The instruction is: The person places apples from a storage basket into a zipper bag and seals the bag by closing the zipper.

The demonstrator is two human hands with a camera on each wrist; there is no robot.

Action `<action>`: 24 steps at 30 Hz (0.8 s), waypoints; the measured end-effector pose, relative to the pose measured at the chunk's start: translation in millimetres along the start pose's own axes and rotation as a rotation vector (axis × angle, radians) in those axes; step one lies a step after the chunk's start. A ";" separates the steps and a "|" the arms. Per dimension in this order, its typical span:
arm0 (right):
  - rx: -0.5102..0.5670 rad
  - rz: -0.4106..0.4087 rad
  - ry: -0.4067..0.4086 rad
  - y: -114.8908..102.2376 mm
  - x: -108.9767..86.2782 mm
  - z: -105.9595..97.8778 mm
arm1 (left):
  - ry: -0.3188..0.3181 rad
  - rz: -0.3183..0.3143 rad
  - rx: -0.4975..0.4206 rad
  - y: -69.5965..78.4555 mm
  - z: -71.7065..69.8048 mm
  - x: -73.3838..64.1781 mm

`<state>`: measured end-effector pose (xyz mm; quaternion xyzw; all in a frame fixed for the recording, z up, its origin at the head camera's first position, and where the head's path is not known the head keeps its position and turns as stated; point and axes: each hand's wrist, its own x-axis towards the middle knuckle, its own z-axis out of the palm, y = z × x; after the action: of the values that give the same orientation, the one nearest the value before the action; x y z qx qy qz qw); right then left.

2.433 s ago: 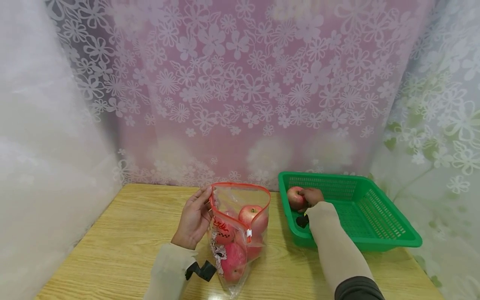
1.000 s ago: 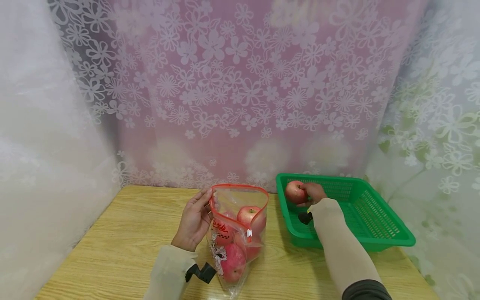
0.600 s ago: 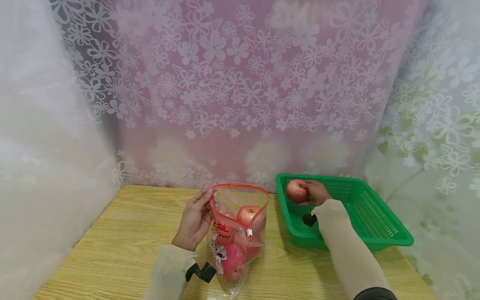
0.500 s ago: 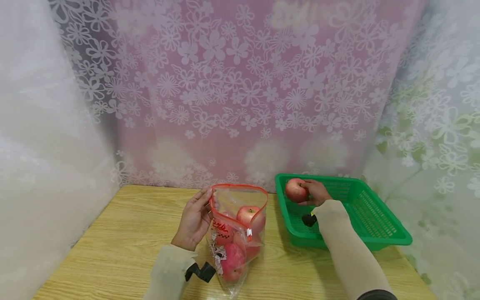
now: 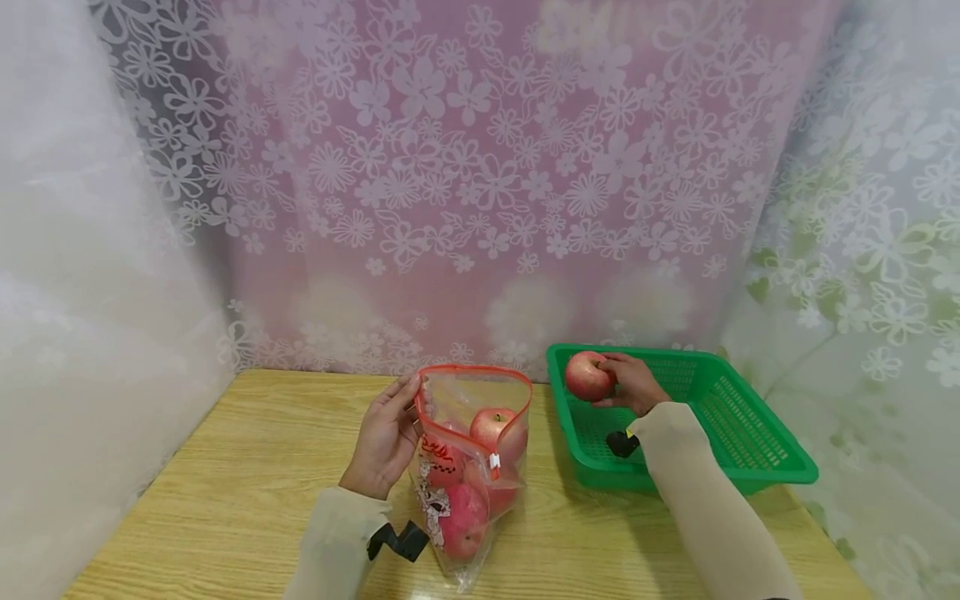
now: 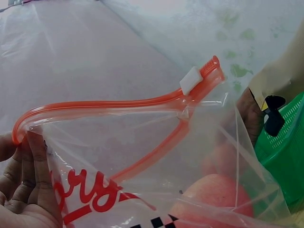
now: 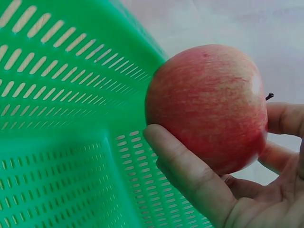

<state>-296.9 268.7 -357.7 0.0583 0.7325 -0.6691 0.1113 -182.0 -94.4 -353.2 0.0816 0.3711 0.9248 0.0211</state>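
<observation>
A clear zip bag [image 5: 468,392] with a red zip edge and a white slider [image 6: 191,81] stands on the table, its mouth spread. Several apples lie inside, the topmost apple [image 5: 495,427] showing its stem. My left hand [image 5: 382,440] pinches the bag's left rim between thumb and fingers, also seen in the left wrist view. My right hand [image 5: 633,383] grips one red apple [image 7: 206,109] by its side, at the left end of the green basket [image 5: 757,433]. In the right wrist view the thumb and fingers curl around it, stem toward the palm.
The basket is rectangular with slotted walls and stands on the right of the wooden table [image 5: 247,467], close to the bag. A pink floral curtain [image 5: 480,183] hangs behind the table, with pale sheets at both sides.
My right hand has taken the apple up from the basket floor and raised it toward the back left rim. My left hand keeps its hold on the bag.
</observation>
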 end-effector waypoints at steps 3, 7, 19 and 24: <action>-0.002 -0.012 -0.012 -1.9 -4.4 0.6 | -0.002 0.000 0.006 0.2 -0.1 -0.2; -0.016 -0.032 -0.020 -3.7 -10.3 1.6 | -0.005 0.000 0.005 0.1 0.0 -0.3; -0.048 -0.085 -0.064 -9.0 -28.1 10.6 | -0.005 -0.007 -0.016 1.6 -1.0 -1.6; -0.051 -0.104 -0.080 -11.3 -35.6 11.3 | -0.011 -0.005 -0.013 1.0 -0.8 -1.8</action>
<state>-264.0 258.7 -339.1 -0.0096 0.7463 -0.6570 0.1067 -180.4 -95.9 -353.3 0.0856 0.3653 0.9266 0.0257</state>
